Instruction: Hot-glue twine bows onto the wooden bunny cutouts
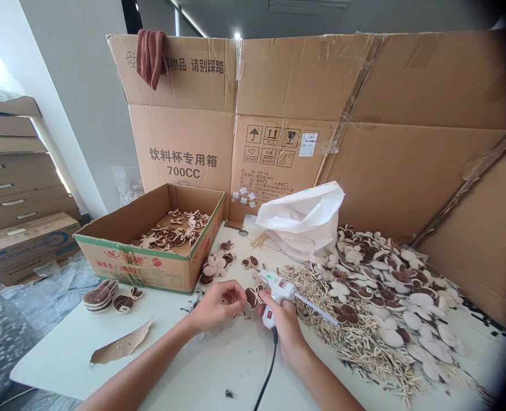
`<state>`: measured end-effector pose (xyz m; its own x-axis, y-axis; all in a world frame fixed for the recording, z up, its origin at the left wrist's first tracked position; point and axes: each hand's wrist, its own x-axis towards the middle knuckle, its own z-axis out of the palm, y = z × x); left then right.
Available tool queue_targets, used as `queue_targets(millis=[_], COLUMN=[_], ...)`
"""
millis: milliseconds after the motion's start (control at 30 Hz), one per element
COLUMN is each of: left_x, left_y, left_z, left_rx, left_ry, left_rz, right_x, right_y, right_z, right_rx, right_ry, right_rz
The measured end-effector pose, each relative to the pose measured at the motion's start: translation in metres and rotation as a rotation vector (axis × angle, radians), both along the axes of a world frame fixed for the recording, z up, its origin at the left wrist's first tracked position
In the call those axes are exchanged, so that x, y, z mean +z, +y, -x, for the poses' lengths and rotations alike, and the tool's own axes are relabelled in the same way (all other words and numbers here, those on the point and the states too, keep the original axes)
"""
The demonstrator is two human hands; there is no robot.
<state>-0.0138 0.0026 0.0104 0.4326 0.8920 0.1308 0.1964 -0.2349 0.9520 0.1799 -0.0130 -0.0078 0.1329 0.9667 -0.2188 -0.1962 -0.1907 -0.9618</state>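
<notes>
My right hand is wrapped round a white hot glue gun with a red switch and a green light. A pale glue stick juts from its back, and a black cord hangs from its grip. Just left of the gun, my left hand is closed in a pinch at a small brown fabric piece with a cream cord bow. The right fingertips are close to this piece too; I cannot tell whether they touch it. Beyond the hands lie finished-looking brown and cream fabric pieces.
A cardboard box holding small bowed pieces stands at the back left. Cut cord lengths and a heap of fabric shapes cover the right side. A white bag, stacked brown pieces and torn cardboard lie around.
</notes>
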Motion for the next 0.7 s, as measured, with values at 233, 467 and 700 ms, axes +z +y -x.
queue_targets(millis=[233, 467, 700], left_x=[0.0024, 0.0007, -0.0003], left_y=[-0.0006, -0.0012, -0.0009], left_z=[-0.0016, -0.0019, -0.0033], left_rx=[0.009, 0.025, 0.017], left_ry=[0.001, 0.004, -0.019], left_rz=[0.005, 0.009, 0.015], right_x=[0.0008, 0.0054, 0.0044], right_y=[-0.0010, -0.0045, -0.0028], right_z=[0.0004, 0.0024, 0.0017], right_rx=[-0.007, -0.008, -0.010], right_ry=[0.000, 0.005, 0.007], right_rz=[-0.007, -0.017, 0.007])
